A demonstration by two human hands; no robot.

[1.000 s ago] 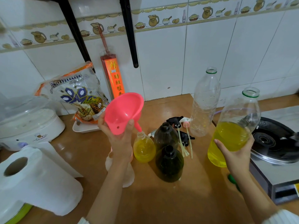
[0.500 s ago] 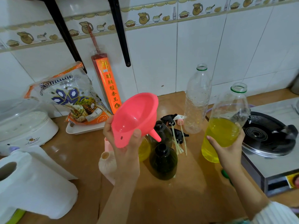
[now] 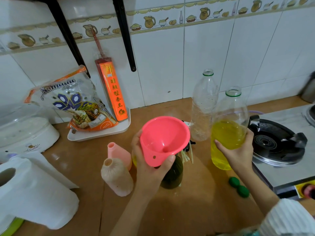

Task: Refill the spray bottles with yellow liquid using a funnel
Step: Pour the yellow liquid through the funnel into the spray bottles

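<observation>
Swinging in from the left over the last second, the funnel (image 3: 164, 139) now sits over the dark bottle (image 3: 172, 174), hiding its neck, where a second ago it was held up well short of the bottles. The left hand (image 3: 150, 167) grips the funnel by its rim, thumb on the tab; whether the spout is already in the neck I cannot tell, since the bowl blocks the view. The right hand (image 3: 237, 154) wraps the jug (image 3: 228, 133) of yellow liquid, which is upright just right of the bottles on the surface (image 3: 196, 201) and has barely shifted. This suggests the funnel is nearly seated and pouring can come next. Two pale bottles (image 3: 117, 176) wait open at the left.
</observation>
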